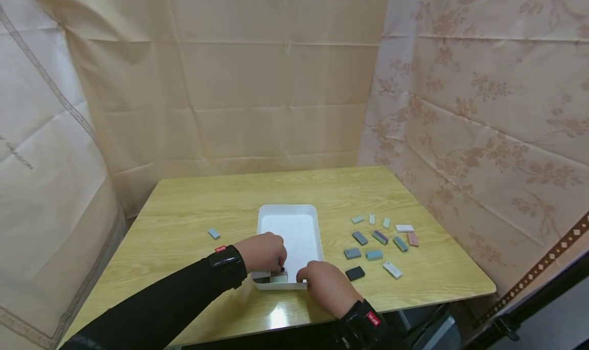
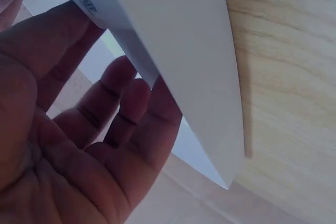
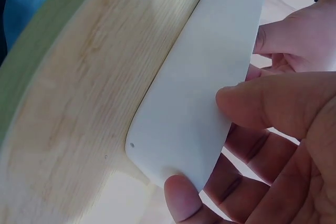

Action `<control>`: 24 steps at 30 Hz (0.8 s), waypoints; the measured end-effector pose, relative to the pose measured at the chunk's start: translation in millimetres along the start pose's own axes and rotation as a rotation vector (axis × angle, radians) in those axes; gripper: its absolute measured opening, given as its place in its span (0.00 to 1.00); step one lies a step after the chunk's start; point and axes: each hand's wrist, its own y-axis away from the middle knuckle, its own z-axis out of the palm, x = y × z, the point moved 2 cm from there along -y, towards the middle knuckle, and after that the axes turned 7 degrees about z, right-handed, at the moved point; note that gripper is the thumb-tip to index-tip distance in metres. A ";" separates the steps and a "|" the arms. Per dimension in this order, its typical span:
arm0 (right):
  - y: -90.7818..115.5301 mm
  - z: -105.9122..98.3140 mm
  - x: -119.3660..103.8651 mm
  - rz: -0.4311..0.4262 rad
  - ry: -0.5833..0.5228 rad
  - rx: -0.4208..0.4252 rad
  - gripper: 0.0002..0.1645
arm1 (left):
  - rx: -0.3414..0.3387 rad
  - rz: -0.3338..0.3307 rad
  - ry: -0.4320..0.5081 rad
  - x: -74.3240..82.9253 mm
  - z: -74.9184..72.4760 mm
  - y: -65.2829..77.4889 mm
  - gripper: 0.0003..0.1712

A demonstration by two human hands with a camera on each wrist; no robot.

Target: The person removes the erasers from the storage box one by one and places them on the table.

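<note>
A shallow white tray sits near the front of the table. My left hand reaches into its front left corner, fingers pointing down. In the left wrist view, thumb and fingers pinch a pale eraser marked 4B, close along the inside of the tray's wall. Light blocks show below the fingers in the head view, partly hidden by the hand. My right hand grips the tray's front wall near the right corner, thumb outside and other fingers over the inner side.
Right of the tray lie several small erasers, among them a black one, a white one, a blue one and a pink one. A single light blue eraser lies to the left. Cloth curtains surround the wooden table.
</note>
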 end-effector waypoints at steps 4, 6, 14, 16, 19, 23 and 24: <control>0.0 0.0 -0.4 0.011 -0.005 -0.011 0.18 | 0.012 -0.024 0.027 0.2 -1.0 2.1 0.07; -0.1 0.0 -0.6 0.015 -0.006 -0.016 0.18 | 0.021 -0.037 0.045 -0.3 -1.6 3.8 0.08; -0.3 -0.6 -0.9 0.027 -0.003 -0.022 0.18 | 0.034 -0.095 0.083 -3.5 -1.0 5.4 0.09; -0.2 -0.4 -0.9 0.026 -0.006 -0.022 0.18 | 0.040 -0.102 0.079 -3.3 -0.5 4.8 0.09; 0.2 -0.1 -1.1 0.021 -0.019 -0.025 0.18 | 0.044 -0.116 0.070 -3.6 0.3 4.4 0.10; 0.4 0.6 -0.9 0.028 -0.030 -0.036 0.18 | 0.069 -0.126 0.047 -6.8 -4.0 5.1 0.08; 0.3 0.6 -0.8 0.033 -0.028 -0.039 0.18 | 0.081 -0.130 0.040 -8.5 -7.1 5.8 0.07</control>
